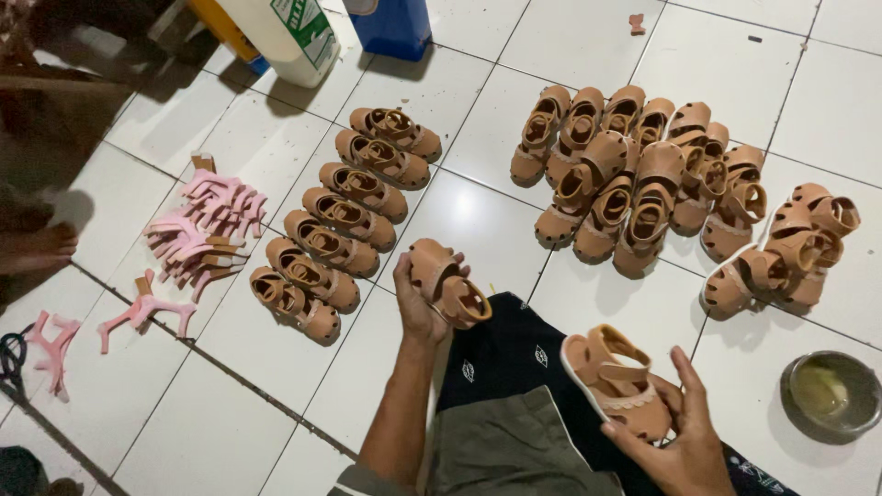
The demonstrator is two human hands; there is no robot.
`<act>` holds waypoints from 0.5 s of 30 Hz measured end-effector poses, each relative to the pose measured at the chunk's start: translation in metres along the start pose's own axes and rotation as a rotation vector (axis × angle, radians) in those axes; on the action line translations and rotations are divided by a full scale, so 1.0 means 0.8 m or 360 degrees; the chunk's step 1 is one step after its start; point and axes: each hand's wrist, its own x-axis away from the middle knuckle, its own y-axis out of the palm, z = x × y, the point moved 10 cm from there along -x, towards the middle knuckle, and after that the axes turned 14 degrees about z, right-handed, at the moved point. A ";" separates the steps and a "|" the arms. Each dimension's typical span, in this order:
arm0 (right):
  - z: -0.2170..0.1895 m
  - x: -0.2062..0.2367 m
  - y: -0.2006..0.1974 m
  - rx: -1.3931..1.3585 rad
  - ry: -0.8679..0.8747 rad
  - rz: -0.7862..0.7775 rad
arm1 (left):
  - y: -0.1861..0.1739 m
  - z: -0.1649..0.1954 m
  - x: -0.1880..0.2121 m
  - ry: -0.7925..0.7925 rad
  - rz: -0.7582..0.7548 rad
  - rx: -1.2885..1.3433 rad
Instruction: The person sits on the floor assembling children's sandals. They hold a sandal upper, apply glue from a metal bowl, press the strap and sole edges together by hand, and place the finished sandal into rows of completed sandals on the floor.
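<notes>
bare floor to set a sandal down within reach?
Free: tile between the row of tan sandals and the sandal cluster, ahead of the left hand. Also tile near the metal bowl. Crowded: pink strap pile on the left.

A home shoemaking workshop: tan sandals (pixel 344 216) and pink straps (pixel 207 230) laid across a tiled floor (pixel 478 230).
</notes>
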 end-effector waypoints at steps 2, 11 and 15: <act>-0.033 0.011 0.018 0.0186 -0.0164 -0.0076 | 0.014 -0.022 0.026 -0.0134 0.0045 0.0095; -0.094 0.047 0.026 0.0278 -0.0528 -0.0048 | 0.063 -0.085 0.118 -0.0423 -0.0117 0.0113; -0.090 0.055 0.019 0.0241 -0.0573 0.0019 | 0.073 -0.098 0.140 -0.0390 -0.0309 -0.0003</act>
